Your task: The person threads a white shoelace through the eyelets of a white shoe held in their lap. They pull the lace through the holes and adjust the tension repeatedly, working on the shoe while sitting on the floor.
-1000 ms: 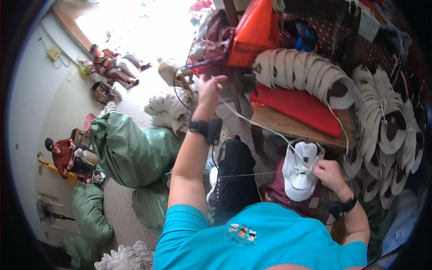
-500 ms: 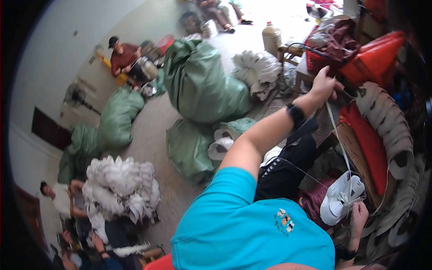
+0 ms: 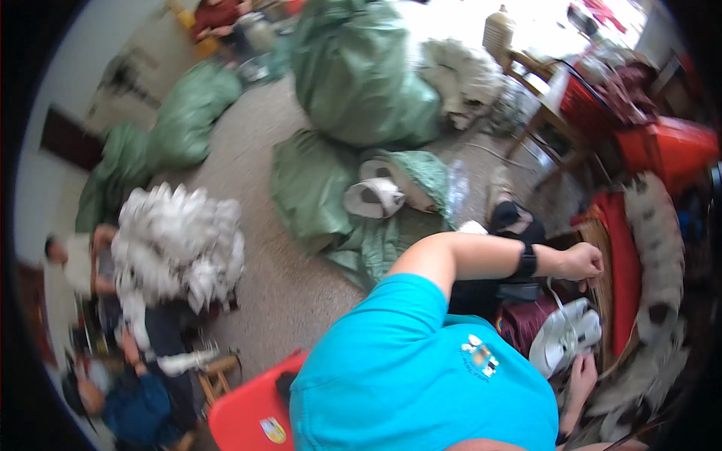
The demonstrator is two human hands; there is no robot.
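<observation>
A white shoe upper (image 3: 555, 347) rests on maroon cloth (image 3: 519, 322) over my lap. A white lace (image 3: 558, 297) loops slackly from it up toward my left wrist. My left hand (image 3: 583, 263), with a black watch on its wrist, is closed just above the upper, beside a brown cardboard edge. Its fingers are pinched together, and what they hold is too blurred to make out. At the lower right, my right hand (image 3: 582, 373) grips the near edge of the upper; its fingertips are partly hidden.
A curved row of stacked shoe uppers (image 3: 654, 255) lies at the right, beside a red cushion-like panel (image 3: 623, 278). Green sacks (image 3: 368, 75) and a wooden stool (image 3: 553, 128) stand ahead. A white heap of uppers (image 3: 179, 244) and other people are at the left.
My left hand has come down from high at the right to just above the upper. The lace went from taut to slack. The view has shifted; my right hand stays at the upper.
</observation>
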